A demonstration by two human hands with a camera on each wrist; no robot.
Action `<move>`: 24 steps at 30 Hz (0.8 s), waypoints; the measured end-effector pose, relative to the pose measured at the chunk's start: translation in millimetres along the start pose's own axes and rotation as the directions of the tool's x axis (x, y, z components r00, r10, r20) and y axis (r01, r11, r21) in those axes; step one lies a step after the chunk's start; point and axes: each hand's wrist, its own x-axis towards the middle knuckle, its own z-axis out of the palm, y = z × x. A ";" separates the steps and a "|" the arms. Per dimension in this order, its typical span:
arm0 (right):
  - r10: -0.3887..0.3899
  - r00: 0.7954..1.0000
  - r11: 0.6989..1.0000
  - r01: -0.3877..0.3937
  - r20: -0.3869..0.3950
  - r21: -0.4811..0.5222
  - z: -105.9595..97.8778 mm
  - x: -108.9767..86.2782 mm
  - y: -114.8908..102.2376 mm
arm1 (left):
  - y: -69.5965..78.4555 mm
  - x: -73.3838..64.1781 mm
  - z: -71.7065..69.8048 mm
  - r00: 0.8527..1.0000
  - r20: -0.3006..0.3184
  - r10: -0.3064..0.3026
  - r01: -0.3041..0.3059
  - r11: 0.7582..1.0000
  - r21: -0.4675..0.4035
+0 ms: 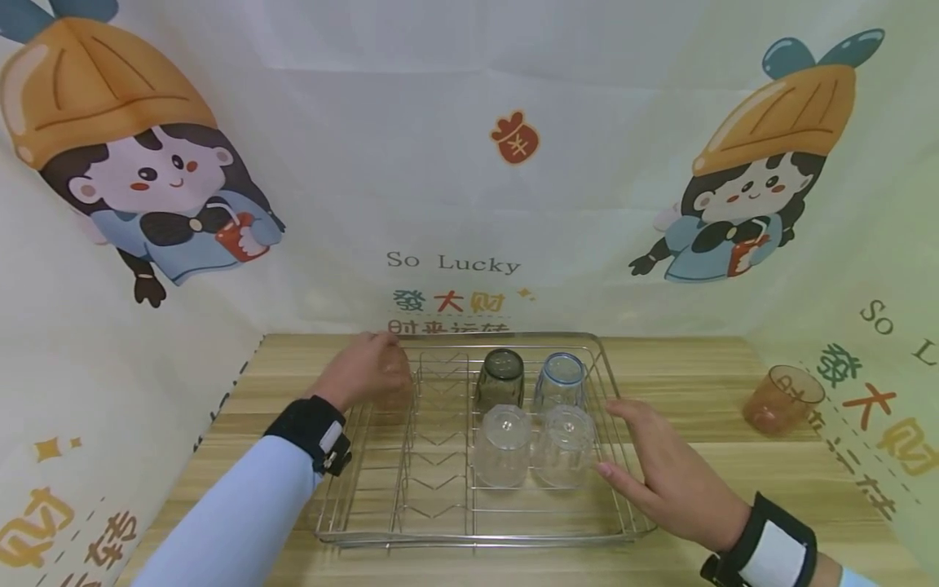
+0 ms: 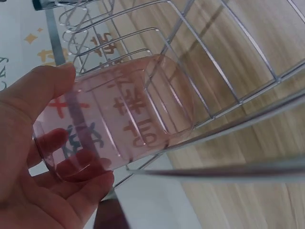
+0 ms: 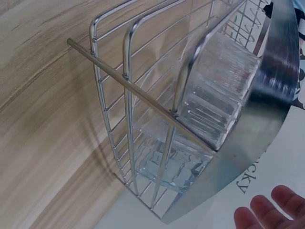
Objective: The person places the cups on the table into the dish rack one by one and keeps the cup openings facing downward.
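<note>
My left hand [image 1: 363, 371] is at the back left corner of a silver wire dish rack [image 1: 469, 540]. It grips a see-through pink drinking glass [image 2: 124, 112], thumb on one side and fingers curled round the other. In the left wrist view the rack's wires show through and around this glass. My right hand [image 1: 671, 477] has its fingers extended beside the rack's right side, holding nothing. Upside down in the rack's right half stand a dark grey glass [image 1: 500, 383], a blue-rimmed glass [image 1: 561, 387] and two clear glasses [image 1: 502, 448], [image 1: 565, 447].
An orange-tinted glass [image 1: 781, 399] stands upright on the wooden table [image 1: 689, 371], right of the rack. Behind and along both sides hangs a pale cloth [image 1: 601, 163] printed with cartoon figures and lettering. A raised metal rim runs round the rack.
</note>
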 end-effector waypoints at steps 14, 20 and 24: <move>-0.047 0.996 0.999 0.045 -0.080 -0.024 1.2 -0.1 -0.3 | 5.4 0.2 7.2 0.997 0.071 0.002 -0.007 0.998 0.067; -0.087 0.987 0.996 0.083 -0.138 -0.035 0.8 6.9 -1.0 | 7.4 -4.4 5.9 1.000 0.011 0.019 -0.019 1.000 0.024; -0.065 0.990 0.998 0.062 -0.126 -0.027 -1.1 12.8 -3.1 | 14.8 -6.4 1.0 0.993 -0.068 0.101 -0.103 0.994 -0.029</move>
